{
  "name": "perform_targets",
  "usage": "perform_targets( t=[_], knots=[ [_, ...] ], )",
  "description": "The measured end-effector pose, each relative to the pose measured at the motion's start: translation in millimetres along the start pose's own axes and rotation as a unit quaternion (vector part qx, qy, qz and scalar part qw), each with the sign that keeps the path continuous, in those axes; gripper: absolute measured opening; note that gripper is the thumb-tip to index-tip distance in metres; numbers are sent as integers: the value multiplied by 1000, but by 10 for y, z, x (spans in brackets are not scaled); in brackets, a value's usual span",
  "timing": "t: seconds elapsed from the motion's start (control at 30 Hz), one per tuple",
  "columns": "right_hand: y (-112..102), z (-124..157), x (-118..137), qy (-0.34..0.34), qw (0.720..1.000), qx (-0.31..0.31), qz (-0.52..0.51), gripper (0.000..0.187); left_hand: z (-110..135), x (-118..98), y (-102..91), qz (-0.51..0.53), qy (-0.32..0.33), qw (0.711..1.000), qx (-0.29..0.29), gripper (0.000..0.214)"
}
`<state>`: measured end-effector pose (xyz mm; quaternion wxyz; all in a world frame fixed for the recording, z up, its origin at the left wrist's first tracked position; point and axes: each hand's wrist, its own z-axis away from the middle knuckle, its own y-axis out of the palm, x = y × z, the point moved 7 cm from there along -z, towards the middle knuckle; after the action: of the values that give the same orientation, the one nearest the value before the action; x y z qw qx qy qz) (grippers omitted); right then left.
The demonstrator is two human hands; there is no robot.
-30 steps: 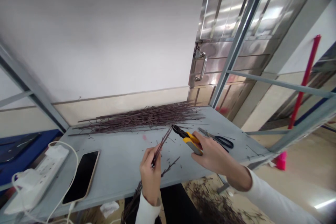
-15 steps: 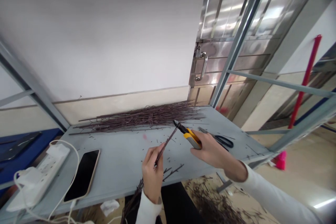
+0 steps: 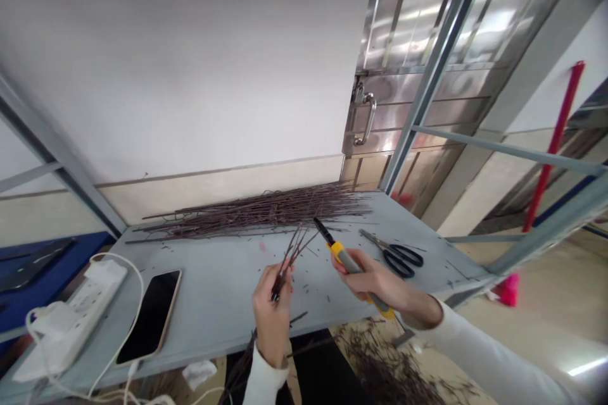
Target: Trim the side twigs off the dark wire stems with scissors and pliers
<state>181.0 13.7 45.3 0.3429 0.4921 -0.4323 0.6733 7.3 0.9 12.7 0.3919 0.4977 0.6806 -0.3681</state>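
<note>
My left hand [image 3: 270,313] is closed round a thin bunch of dark twigs [image 3: 289,256] that fans upward over the grey table [image 3: 218,291]. My right hand [image 3: 380,283] grips yellow-handled cutters [image 3: 339,252], whose dark jaws point up and left and sit just right of the twig tips without touching them. A long pile of the same twigs [image 3: 256,212] lies along the table's far edge. Small cut bits are scattered on the tabletop around my hands.
Black-handled scissors [image 3: 396,254] lie right of my right hand. A phone [image 3: 149,316] and a white power strip [image 3: 71,323] with cables sit at the left. Twig scraps [image 3: 389,373] cover the floor below. Grey frame posts and a steel door stand behind.
The twigs in my left hand have spread into a fan and turned more upright. My right hand dropped lower and toward me, drawing the cutters' jaws off the twigs.
</note>
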Motion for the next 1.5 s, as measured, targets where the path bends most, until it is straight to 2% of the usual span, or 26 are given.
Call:
perform_targets(
  t=[0.1,0.23,0.37,0.47,0.53,0.57,0.73,0.8,0.87,0.97,1.07,1.17,1.27,1.37,1.43,1.5],
  knots=[
    [-134,-13,105,-45,979,-85,181,16,12,-32,-10,-25,5,1000,-7,24],
    [-239,25,158,-36,900,-193,388,20,72,-60,17,-65,21,997,-22,23],
    [-276,94,192,-11,833,-257,489,24,136,-75,66,-64,24,997,-42,24],
    [-291,104,230,6,816,-262,515,25,175,-87,101,-57,15,997,-55,25],
    [-299,93,277,-1,827,-252,503,23,200,-101,110,-54,17,996,-69,24],
    [-293,81,298,-10,842,-237,485,21,211,-105,112,-52,19,996,-76,23],
    [-174,34,296,-40,955,-88,281,16,236,-54,143,-30,30,997,-70,20],
    [-135,47,261,-39,979,-40,194,16,224,-20,137,-26,31,997,-65,20],
    [-115,70,206,-15,992,-3,125,16,201,-1,109,-21,33,997,-64,20],
    [-99,111,152,41,997,36,61,19,153,-12,77,-5,40,998,-41,21],
    [-99,115,217,31,995,44,82,18,115,-39,68,2,29,1000,7,24],
    [-185,82,327,-41,978,-37,201,16,85,-50,48,7,-13,999,47,26],
    [-238,81,389,-109,933,-122,322,19,37,-62,10,29,-55,996,66,27],
    [-244,100,407,-150,902,-169,367,21,-13,-73,4,55,-77,992,83,27],
    [-239,112,416,-162,899,-182,363,21,-29,-63,8,68,-85,990,86,26],
    [-207,103,402,-157,917,-159,330,20,-28,-39,6,77,-88,990,80,25]
  ],
)
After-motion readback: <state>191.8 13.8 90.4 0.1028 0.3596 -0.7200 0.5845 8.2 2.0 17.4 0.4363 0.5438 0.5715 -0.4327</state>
